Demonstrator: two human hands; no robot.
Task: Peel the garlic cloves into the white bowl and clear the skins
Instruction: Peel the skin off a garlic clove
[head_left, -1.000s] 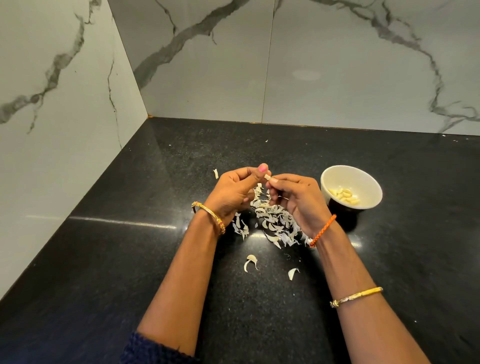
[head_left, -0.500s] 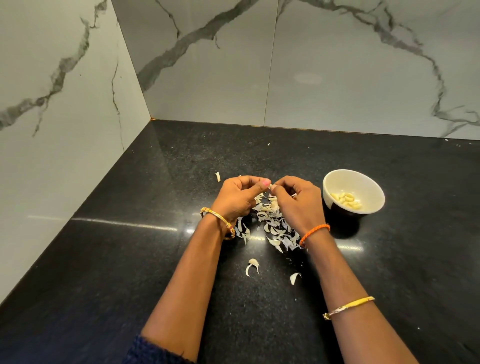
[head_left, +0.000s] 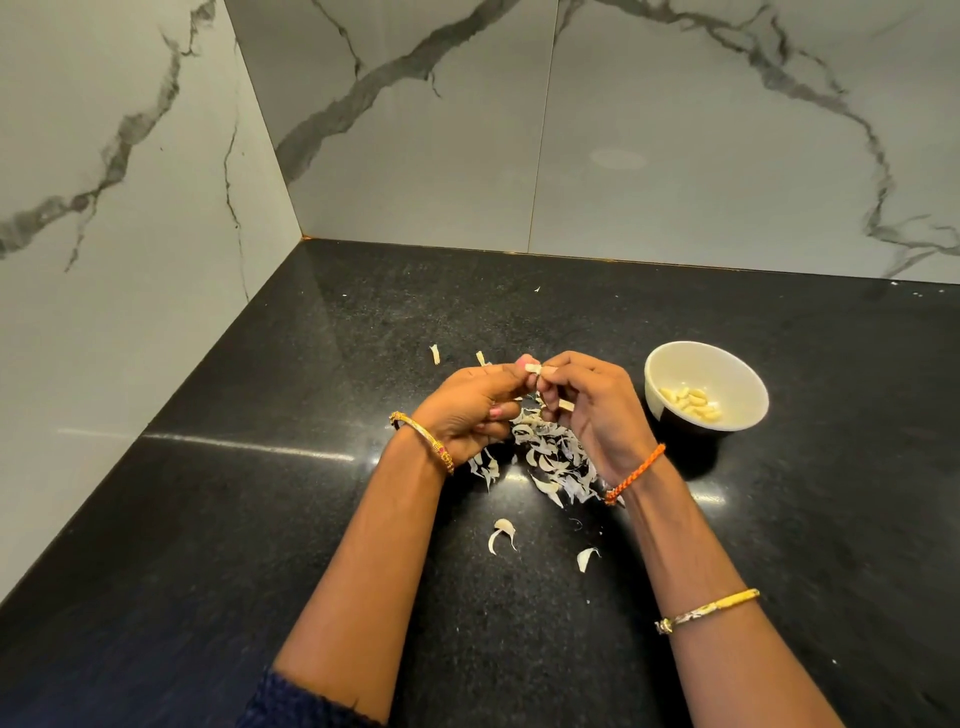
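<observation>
Both hands meet above a pile of garlic skins (head_left: 550, 457) on the black counter. My left hand (head_left: 470, 410) and my right hand (head_left: 592, 410) pinch one small garlic clove (head_left: 534, 368) between their fingertips. A pale strip of skin (head_left: 566, 405) sticks out below my right thumb. The white bowl (head_left: 670, 364) stands to the right of my right hand, with several peeled cloves (head_left: 691, 401) lying in it.
Loose skin pieces lie apart from the pile: two near me (head_left: 503, 532) (head_left: 587, 558) and two behind my left hand (head_left: 435, 353). Marble walls (head_left: 623, 130) close the counter at the back and on the left. The black counter (head_left: 260, 519) stretches left and right.
Both hands stay together on the clove over the pile. A strip of skin now shows below my right thumb.
</observation>
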